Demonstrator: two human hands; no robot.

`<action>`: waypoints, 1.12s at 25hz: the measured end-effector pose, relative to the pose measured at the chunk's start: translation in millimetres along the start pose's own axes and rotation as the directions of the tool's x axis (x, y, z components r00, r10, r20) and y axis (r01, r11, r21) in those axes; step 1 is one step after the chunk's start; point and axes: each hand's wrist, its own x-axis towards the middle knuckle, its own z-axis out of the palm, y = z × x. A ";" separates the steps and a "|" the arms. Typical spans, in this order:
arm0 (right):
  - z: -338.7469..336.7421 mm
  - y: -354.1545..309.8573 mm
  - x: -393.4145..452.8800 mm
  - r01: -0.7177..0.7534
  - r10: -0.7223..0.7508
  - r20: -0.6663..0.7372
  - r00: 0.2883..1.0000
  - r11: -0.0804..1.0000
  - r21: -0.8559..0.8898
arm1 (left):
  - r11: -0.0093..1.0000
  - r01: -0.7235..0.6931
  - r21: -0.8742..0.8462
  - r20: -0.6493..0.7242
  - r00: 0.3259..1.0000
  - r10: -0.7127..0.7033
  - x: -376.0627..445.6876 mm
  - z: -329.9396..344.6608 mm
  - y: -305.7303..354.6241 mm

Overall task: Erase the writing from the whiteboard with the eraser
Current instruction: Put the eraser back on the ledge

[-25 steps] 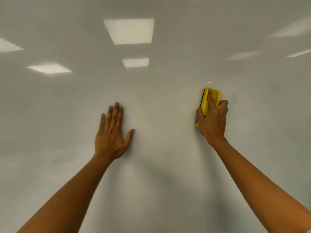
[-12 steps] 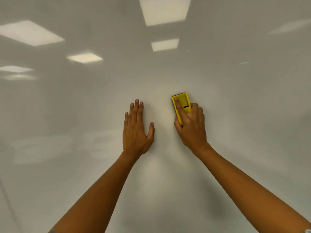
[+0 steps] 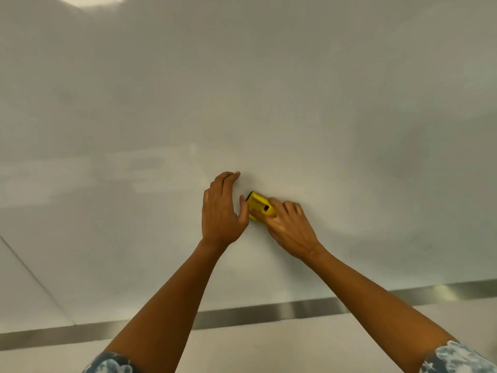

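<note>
1. R hand (image 3: 289,227) gripping yellow eraser (image 3: 259,207), pressed on whiteboard (image 3: 295,103); blurred.
2. L hand (image 3: 222,211) just beside eraser, fingers straight, tips on board; thumb near eraser's end.
3. Metal strip (image 3: 269,314) along board's lower edge.

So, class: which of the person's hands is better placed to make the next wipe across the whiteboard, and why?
The right hand: it already grips the yellow eraser against the whiteboard. The left hand holds nothing, its fingers resting on the board beside the eraser.
</note>
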 end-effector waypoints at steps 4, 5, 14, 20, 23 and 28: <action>29.4 -31.0 -56.8 0.157 -0.178 0.197 0.964 0.981 0.116 | 0.998 0.053 -0.028 0.082 0.995 -0.051 -57.4 3.2 -24.0; 35.4 -38.6 -67.7 0.157 -0.191 0.231 0.954 0.975 0.160 | 0.998 0.052 -0.041 0.111 0.993 -0.048 -73.1 4.7 -31.1; 85.3 -97.6 -152.8 -0.005 -0.165 0.421 0.892 0.928 0.373 | 0.934 0.347 -0.087 0.558 0.794 -0.243 -203.4 29.1 -68.2; 111.5 -115.3 -179.1 -0.129 -0.063 0.482 0.874 0.926 0.355 | 0.708 0.705 -0.037 0.717 0.513 -0.473 -259.7 51.2 -73.2; 123.6 -118.8 -181.0 -0.198 -0.007 0.501 0.865 0.914 0.355 | 0.699 0.715 -0.033 0.718 0.503 -0.481 -276.1 60.1 -80.5; 141.3 -123.3 -183.1 -0.273 0.003 0.601 0.799 0.893 0.358 | 0.686 0.728 -0.018 0.713 0.490 -0.501 -289.9 78.4 -83.1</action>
